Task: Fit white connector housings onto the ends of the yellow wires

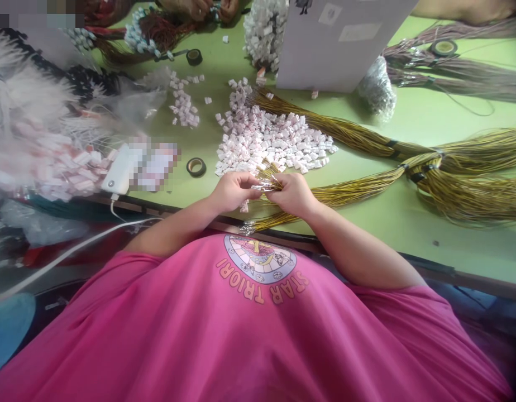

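Observation:
My right hand (295, 192) is closed around a bundle of thin yellow-and-black wires (354, 192), whose tips fan out between my two hands. My left hand (233, 191) meets it from the left, thumb and fingers pinched at the silvery metal wire ends (264, 185). Exactly how many ends it grips is hidden. Just beyond both hands spreads a heap of small white plastic connector housings (275, 137). One connector (244, 206) lies below my left fingers. More metal-tipped wire ends (247, 227) rest at the table's near edge.
A roll of black tape (196, 167) and a white power bank (118, 170) with a cable lie left. Tied wire bundles (484, 151) cover the right side. A pale box (325, 47) stands at the back. Another person's hands (211, 8) work at the top.

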`<state>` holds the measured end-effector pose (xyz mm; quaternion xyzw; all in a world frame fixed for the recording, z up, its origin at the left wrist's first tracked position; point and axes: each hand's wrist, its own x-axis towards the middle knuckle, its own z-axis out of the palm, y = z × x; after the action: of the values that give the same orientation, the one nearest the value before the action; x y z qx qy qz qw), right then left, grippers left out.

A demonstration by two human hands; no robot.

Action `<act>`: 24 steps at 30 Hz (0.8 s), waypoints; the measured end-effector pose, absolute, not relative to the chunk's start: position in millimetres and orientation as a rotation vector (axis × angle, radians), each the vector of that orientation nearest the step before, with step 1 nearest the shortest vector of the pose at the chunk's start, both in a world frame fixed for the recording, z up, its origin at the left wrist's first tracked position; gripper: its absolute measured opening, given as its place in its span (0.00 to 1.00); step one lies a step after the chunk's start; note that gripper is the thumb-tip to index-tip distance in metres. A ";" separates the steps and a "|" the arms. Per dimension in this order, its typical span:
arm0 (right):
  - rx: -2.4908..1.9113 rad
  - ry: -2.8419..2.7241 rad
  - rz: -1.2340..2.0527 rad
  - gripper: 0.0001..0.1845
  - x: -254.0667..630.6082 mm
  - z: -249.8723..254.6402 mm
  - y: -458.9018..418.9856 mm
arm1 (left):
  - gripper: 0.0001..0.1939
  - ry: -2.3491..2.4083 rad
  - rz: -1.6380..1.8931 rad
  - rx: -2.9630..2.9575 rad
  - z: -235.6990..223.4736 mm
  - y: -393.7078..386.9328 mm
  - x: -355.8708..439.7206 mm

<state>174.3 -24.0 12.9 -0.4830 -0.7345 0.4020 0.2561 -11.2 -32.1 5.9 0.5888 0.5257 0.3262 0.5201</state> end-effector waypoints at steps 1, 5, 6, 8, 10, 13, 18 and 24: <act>-1.309 -1.994 1.100 0.07 174.2 11.5 -23.8 | 0.12 1.262 0.780 1.414 5.3 -32.7 -9.2; -1.297 -1.982 1.166 0.09 176.2 9.3 -20.6 | 0.12 1.292 0.764 1.501 4.5 -36.2 -8.8; -1.303 -1.971 1.189 0.10 177.4 9.8 -19.4 | 0.12 1.295 0.746 1.552 5.7 -36.9 -11.6; -1.311 -1.927 1.230 0.11 180.1 11.8 -17.0 | 0.12 1.297 0.676 1.699 10.7 -36.6 -21.9; -1.298 -1.854 1.245 0.12 182.6 14.4 -15.2 | 0.12 1.344 0.578 1.886 17.9 -32.4 -37.8; -1.303 -1.781 1.291 0.14 184.4 18.0 -14.1 | 0.10 1.666 0.453 2.092 27.2 -18.5 -66.3; -1.321 -1.837 1.439 0.16 183.6 22.0 -12.8 | 0.13 1.989 0.172 2.138 25.8 2.8 -89.3; -1.333 -1.826 1.521 0.10 184.8 19.5 -9.7 | 0.16 1.952 0.000 2.173 14.3 7.3 -79.1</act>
<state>184.8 -9.7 19.5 -0.4786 -0.6555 0.5462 0.2068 -79.1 7.3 14.3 0.7393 0.6643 0.0000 0.1099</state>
